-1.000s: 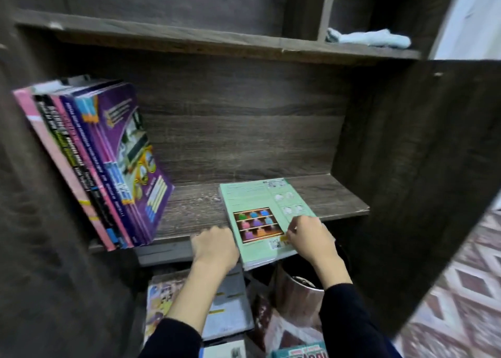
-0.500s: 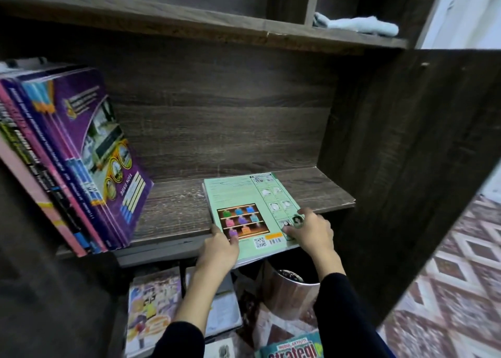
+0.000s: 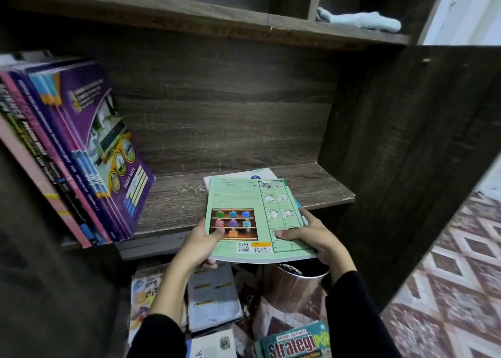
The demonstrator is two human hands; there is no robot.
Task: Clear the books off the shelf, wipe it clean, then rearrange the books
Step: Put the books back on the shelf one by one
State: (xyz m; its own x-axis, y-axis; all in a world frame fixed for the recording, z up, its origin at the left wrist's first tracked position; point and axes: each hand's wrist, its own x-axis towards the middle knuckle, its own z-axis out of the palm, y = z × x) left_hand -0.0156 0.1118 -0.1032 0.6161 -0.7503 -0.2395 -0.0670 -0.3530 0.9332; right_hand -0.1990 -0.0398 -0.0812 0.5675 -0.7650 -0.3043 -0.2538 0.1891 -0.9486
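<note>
Gripping flat rectangular green book (image 3: 252,214).

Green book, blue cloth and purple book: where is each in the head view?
green book (image 3: 257,216), head view, middle of its cover.
blue cloth (image 3: 360,21), head view, middle of the bundle.
purple book (image 3: 108,146), head view, middle of its front cover.

I can't see the left hand's (image 3: 202,245) fingers: they go under the green book (image 3: 252,219), thumb alone on top. Beyond both hands a white book (image 3: 235,174) lies mostly covered. The cover's small print is unreadable to me. Left of that hand the leaning books (image 3: 81,154) run off-frame. Below the right hand (image 3: 314,238) a tin (image 3: 292,287) is half hidden.
</note>
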